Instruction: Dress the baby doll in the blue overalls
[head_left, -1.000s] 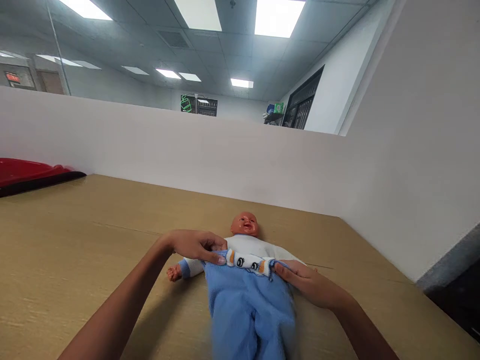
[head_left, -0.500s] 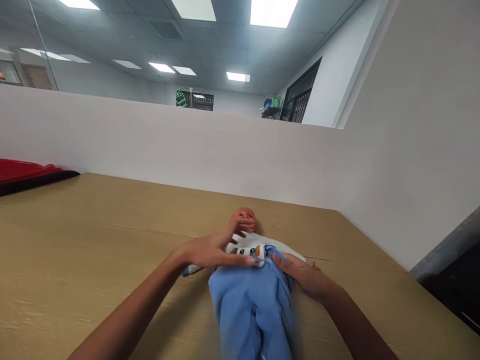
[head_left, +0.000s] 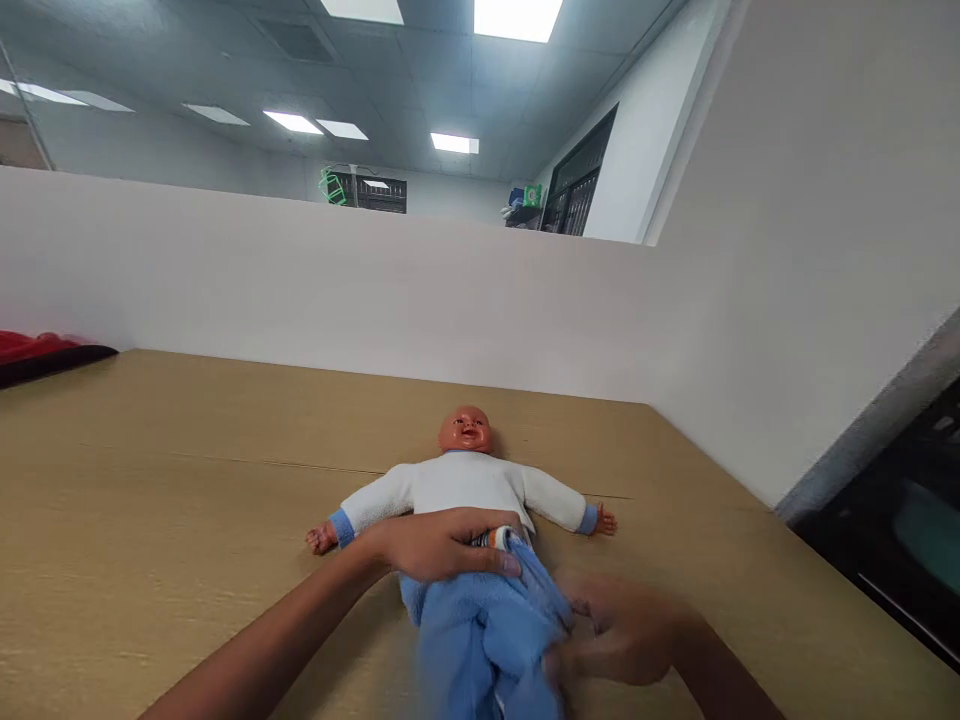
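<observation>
Head view, doll (head_left: 463, 478) (white top), blue trousers (head_left: 480, 640)

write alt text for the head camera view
A baby doll in a white top lies face up on a wooden table. The person's left hand lies across the waistband of its blue trousers; the blurred right hand grips them lower down.

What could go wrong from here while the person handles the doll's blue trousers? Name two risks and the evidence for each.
1. The right hand shows blurred at the blue trousers. A hard tug might drag the doll along the smooth table, as only the left hand lies across its waist.
2. The waistband is bunched under the left hand. It could snag or pull the white top askew.
</observation>
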